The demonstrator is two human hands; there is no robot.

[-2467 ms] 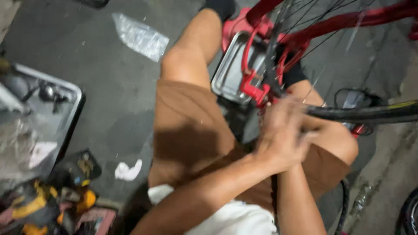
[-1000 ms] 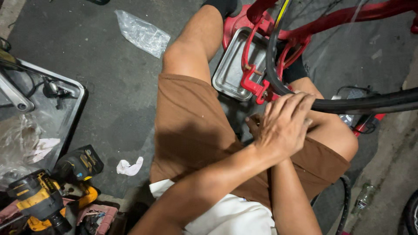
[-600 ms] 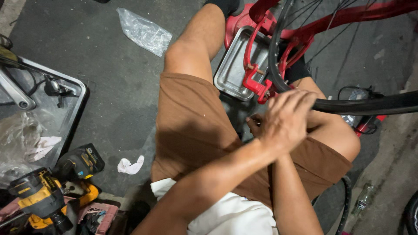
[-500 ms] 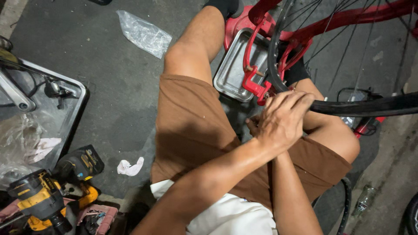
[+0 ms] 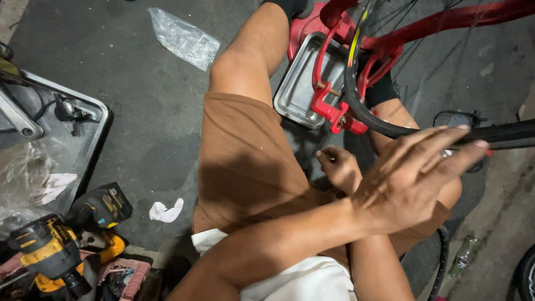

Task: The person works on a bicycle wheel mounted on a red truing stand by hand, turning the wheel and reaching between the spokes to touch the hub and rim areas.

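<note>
Since half a second ago, the left hand point(image 5: 409, 184) has slid outward along the black tyre point(image 5: 501, 134), fingers now stretched nearly flat rather than curled over the right hand. Forearms are crossed: the left forearm passes over the right, so the left hand lies on the person's right side.

Left hand: open, fingers extended and slightly spread, fingertips lying against the tyre; no closed grip is visible.

Right hand point(image 5: 340, 167): loosely curled beneath and just inside the left, close to the red frame point(image 5: 334, 108). Whether it holds anything cannot be told; its palm is hidden.

Position of the tyre: it curves down past the red frame, then runs almost level toward the right edge of view, across the person's right knee. Its long axis here is roughly horizontal, in line with the left fingers. The left hand is on it; the right hand sits just below it, apart.

Surroundings: a metal tray point(image 5: 298, 92) lies on the floor under the frame; a yellow power drill point(image 5: 47, 253) and a crumpled white rag point(image 5: 165, 210) lie well apart, to the person's left.
</note>
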